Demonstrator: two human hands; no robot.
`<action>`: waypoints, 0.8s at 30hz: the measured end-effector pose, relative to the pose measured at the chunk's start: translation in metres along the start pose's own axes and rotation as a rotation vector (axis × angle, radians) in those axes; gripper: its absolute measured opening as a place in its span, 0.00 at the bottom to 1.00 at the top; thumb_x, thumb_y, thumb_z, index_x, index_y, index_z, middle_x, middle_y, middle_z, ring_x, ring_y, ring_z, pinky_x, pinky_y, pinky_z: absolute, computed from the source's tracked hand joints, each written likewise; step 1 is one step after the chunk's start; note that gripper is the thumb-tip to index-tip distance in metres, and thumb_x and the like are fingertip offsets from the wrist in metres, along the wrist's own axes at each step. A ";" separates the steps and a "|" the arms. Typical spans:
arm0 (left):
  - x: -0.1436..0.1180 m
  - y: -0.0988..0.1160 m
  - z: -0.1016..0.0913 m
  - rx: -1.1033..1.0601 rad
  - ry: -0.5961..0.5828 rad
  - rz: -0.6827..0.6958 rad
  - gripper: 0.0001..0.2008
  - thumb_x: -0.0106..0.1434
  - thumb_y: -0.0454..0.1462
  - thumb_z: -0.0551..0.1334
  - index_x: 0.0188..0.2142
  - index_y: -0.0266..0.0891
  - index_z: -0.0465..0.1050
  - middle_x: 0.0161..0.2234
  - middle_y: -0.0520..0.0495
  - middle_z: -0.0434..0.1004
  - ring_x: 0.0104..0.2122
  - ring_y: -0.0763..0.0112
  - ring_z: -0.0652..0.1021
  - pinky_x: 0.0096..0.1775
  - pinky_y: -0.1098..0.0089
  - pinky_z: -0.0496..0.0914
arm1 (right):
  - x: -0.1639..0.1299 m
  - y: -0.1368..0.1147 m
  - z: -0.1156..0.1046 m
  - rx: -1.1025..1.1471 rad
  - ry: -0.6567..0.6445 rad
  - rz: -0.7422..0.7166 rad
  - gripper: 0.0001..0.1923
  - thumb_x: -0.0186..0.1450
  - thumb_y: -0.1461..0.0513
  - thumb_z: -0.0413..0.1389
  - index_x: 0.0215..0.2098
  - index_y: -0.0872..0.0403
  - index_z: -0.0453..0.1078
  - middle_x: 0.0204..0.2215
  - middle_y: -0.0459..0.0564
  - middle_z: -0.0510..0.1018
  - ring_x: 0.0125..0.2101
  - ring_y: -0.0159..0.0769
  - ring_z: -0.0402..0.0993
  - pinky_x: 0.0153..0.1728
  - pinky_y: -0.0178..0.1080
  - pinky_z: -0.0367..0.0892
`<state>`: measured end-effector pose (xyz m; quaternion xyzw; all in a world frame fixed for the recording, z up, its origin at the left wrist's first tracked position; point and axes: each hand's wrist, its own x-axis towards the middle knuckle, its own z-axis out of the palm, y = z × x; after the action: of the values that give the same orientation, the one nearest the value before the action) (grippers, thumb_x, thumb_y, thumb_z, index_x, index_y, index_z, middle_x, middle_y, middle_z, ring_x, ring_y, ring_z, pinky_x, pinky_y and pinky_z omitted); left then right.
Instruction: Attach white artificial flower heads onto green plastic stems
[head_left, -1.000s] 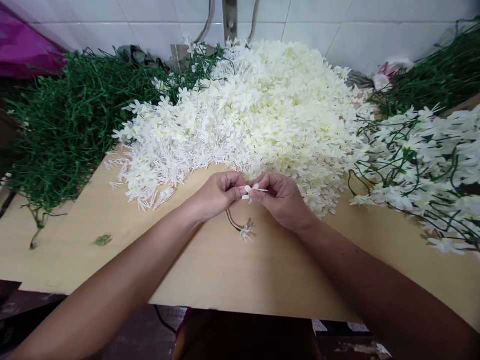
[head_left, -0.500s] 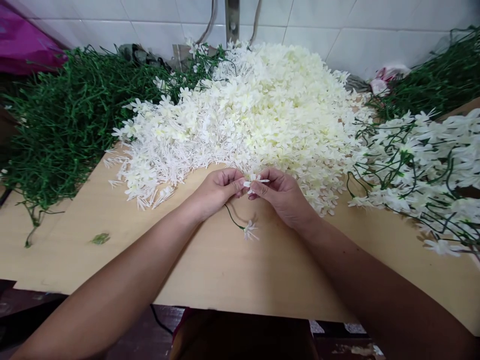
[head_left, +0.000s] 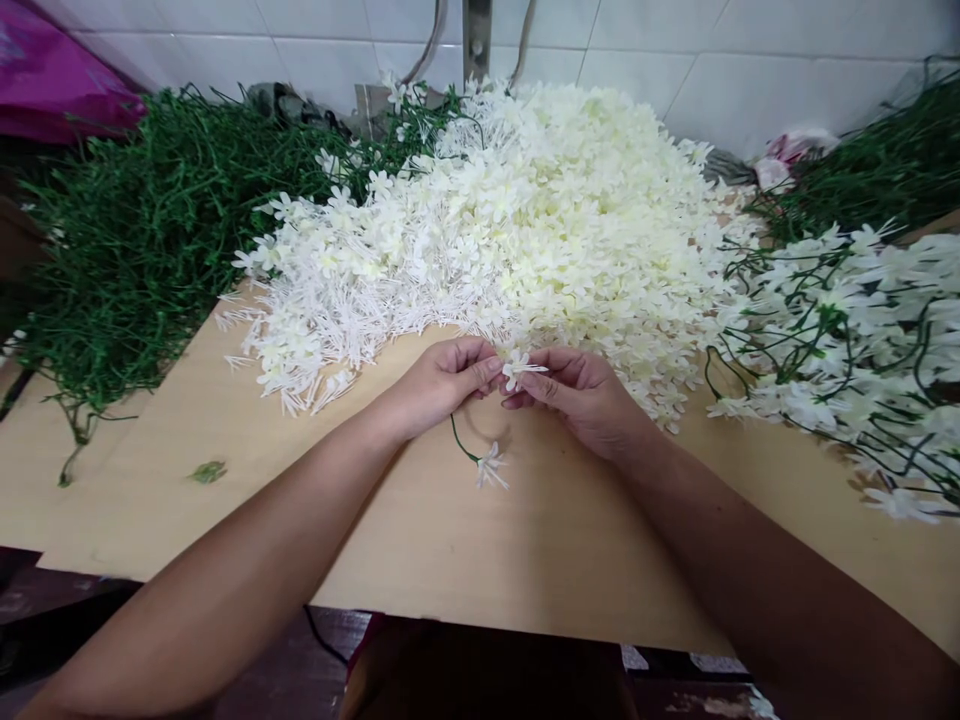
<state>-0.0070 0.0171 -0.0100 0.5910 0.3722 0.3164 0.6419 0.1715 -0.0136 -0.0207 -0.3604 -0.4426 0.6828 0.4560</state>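
My left hand (head_left: pixel 442 385) pinches a thin green stem (head_left: pixel 459 443) that hangs down to a small white flower (head_left: pixel 491 467) just above the wooden board (head_left: pixel 465 540). My right hand (head_left: pixel 581 395) pinches a loose white flower (head_left: pixel 517 369) by its stalk, right at the left hand's fingertips. The two hands meet in front of the big heap of loose white flowers (head_left: pixel 525 220).
A heap of bare green stems (head_left: pixel 135 230) lies at the left, more green stems (head_left: pixel 885 170) at the back right. Stems with white flowers on them (head_left: pixel 847 330) lie at the right. A purple bag (head_left: pixel 52 85) sits far left. A white tiled wall (head_left: pixel 750 60) stands behind.
The hands stay together at the same spot. The right hand has turned slightly, and the white flower now sits a little higher between the fingertips.
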 end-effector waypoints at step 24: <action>0.000 -0.003 0.003 0.128 0.001 0.127 0.18 0.57 0.48 0.66 0.22 0.38 0.66 0.20 0.53 0.67 0.24 0.75 0.68 0.31 0.72 0.64 | 0.005 -0.007 -0.003 -0.092 0.115 0.219 0.13 0.42 0.59 0.73 0.20 0.55 0.76 0.21 0.46 0.80 0.25 0.30 0.77 0.35 0.36 0.74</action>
<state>-0.0049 0.0150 -0.0125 0.6534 0.3536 0.3321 0.5812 0.1744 -0.0073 -0.0157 -0.4656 -0.4045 0.6859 0.3861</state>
